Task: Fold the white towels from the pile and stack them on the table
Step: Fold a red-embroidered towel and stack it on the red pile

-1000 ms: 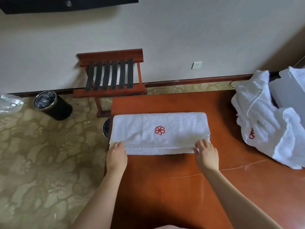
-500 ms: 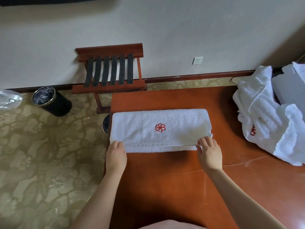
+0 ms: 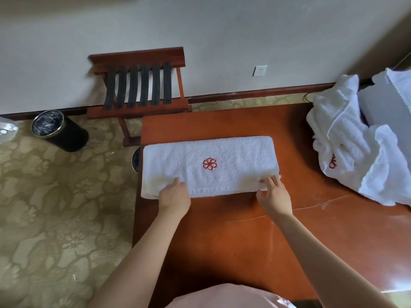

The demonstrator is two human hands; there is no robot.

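A person's left hand [image 3: 174, 195] lies flat, fingers together, on the near edge of a lengthwise-folded white towel [image 3: 233, 150] at the table's [image 3: 233, 241] left end. The right hand's [image 3: 274, 194] fingers [image 3: 270, 181] curl at its near right corner; whether they pinch it is unclear. A crosswise fold likely follows, calling for one end to be gripped and carried across. The pile [image 3: 355, 152] waits far right.

**Towel at the table's left end, pile at the right**

The towel [image 3: 222, 156] lies folded on the table [image 3: 222, 241], at its left end. The left hand [image 3: 174, 194] rests on the towel's near edge, the right hand [image 3: 274, 194] at its near right corner. The pile of towels [image 3: 351, 152] sits on the table's right side, well apart. Behind the table a luggage rack [image 3: 142, 85] stands against the wall, with a bin [image 3: 60, 130] on the floor to its left.
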